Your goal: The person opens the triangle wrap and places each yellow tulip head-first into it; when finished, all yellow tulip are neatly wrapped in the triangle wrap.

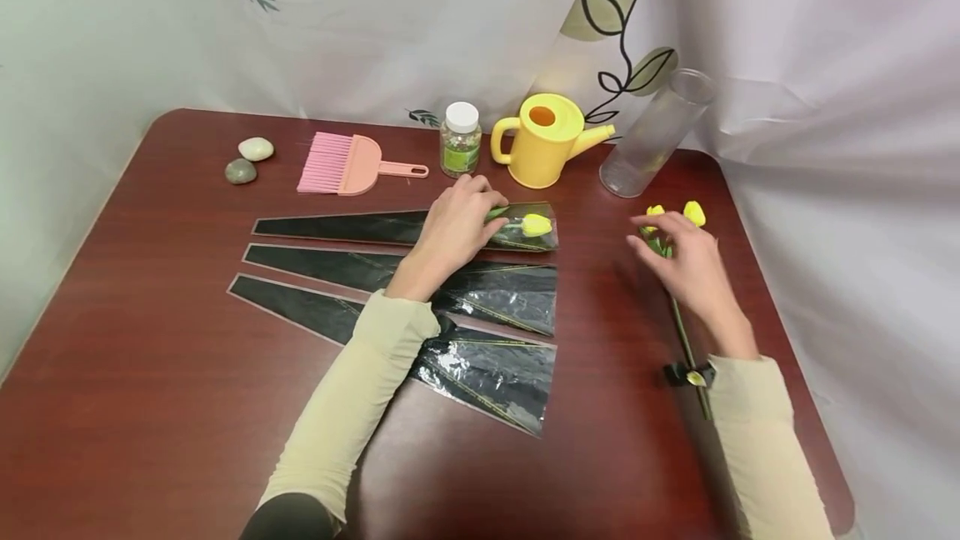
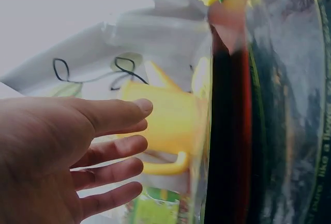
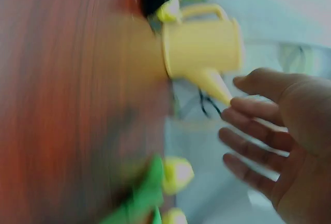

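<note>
My left hand [image 1: 457,223] is over the farthest of three clear-and-black tapered flower sleeves [image 1: 337,226]. A yellow tulip [image 1: 536,225] lies at this sleeve's wide end, its head beside my fingertips. In the left wrist view, the left hand's fingers are loosely extended with nothing between them. The middle sleeve [image 1: 510,294] and nearest sleeve [image 1: 487,377] lie flat, partly under my left forearm. My right hand [image 1: 690,269] hovers above yellow tulips [image 1: 694,213] on the table's right side, fingers relaxed and apart. It partly hides their green leaves and stems.
Along the back stand a white-capped jar [image 1: 461,144], a yellow watering can [image 1: 543,144] and a tilted-looking clear glass vase [image 1: 652,136]. A pink brush with dustpan-like handle [image 1: 360,165] and two stones [image 1: 242,171] lie at back left. Curtains border the table [image 1: 150,373].
</note>
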`<state>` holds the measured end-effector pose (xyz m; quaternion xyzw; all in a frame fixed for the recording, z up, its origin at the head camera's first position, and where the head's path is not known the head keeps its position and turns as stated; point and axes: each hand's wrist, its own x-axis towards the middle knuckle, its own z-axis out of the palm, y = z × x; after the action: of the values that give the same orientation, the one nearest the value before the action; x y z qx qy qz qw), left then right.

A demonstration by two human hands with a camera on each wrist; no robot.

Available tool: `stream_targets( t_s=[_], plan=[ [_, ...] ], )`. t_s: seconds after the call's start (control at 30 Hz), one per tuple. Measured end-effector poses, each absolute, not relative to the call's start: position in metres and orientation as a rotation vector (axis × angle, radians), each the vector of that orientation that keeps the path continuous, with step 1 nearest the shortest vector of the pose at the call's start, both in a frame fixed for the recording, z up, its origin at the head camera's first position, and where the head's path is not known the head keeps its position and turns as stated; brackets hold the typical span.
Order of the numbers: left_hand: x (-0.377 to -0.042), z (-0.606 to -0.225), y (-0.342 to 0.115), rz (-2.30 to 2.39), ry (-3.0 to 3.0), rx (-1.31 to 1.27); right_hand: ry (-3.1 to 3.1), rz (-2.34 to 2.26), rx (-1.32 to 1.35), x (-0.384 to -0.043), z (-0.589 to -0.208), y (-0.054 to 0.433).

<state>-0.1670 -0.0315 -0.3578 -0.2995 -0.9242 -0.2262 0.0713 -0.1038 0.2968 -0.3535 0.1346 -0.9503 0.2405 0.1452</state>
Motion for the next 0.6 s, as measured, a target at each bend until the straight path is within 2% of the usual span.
stream_targets(
  t_s=[0.27,0.47,0.6],
  plan=[
    [-0.133,-0.359,-0.035,-0.609,-2.762,-1.148,-2.884,0.574,0.066,-0.035,-0.348,0.346],
    [-0.112,-0.378,-0.035,-0.555,-2.830,-1.270,-3.051,0.547,-0.136,-0.011,-0.358,0.351],
    [-0.108,-0.388,-0.033,-0.496,-2.825,-1.291,-3.092,0.554,-0.170,-0.005,-0.365,0.348]
  ],
)
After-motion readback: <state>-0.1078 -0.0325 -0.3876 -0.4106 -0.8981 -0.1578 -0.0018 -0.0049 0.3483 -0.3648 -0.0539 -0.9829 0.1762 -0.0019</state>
